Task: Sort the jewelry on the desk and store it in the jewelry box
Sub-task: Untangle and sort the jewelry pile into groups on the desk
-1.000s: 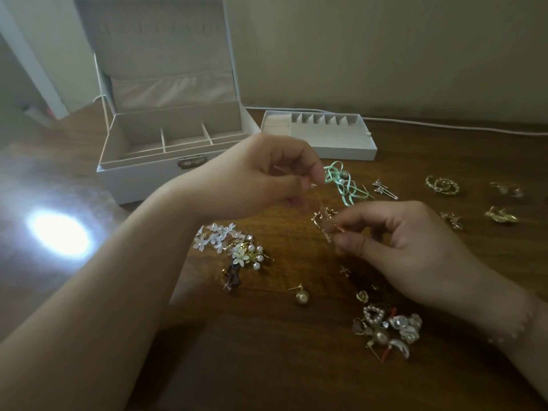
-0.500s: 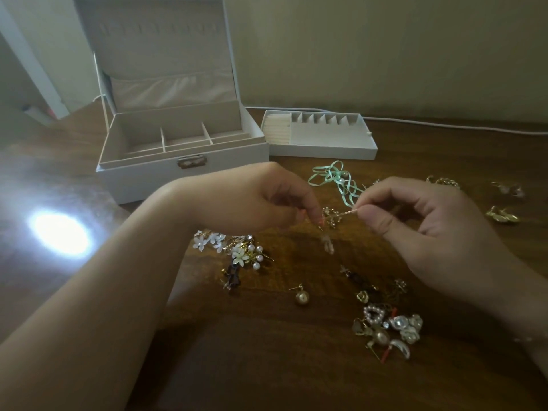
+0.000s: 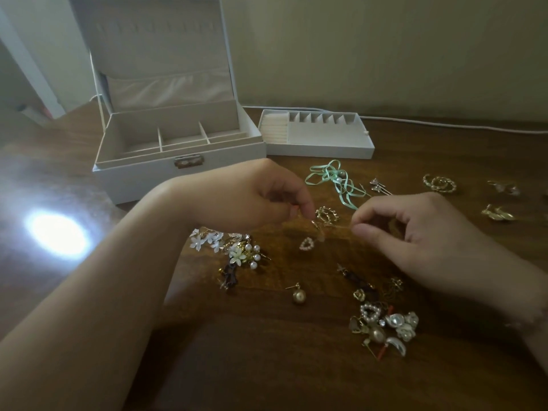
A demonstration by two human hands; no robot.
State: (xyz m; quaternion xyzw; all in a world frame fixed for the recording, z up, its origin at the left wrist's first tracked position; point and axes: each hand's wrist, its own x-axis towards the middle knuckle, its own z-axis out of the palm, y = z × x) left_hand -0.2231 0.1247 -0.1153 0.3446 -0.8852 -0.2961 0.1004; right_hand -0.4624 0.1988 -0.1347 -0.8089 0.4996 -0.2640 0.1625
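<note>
Both hands pinch a blurred gold earring (image 3: 318, 225) between them: left hand (image 3: 261, 200) and right hand (image 3: 415, 229) with fingers curled. The open jewelry box (image 3: 178, 143) sits beyond the left hand; loose jewelry (image 3: 382, 324) lies on the surface (image 3: 267, 366) below the right hand.

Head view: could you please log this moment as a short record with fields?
left hand: fingertips pinch a small blurred piece
right hand: fingertips pinch the same piece
jewelry box: lid open, compartments visible
tray: on desk, right of box
green ribbon: beyond the hands
pearl heart: on desk, below the hands
gold ball earring: lying alone
</note>
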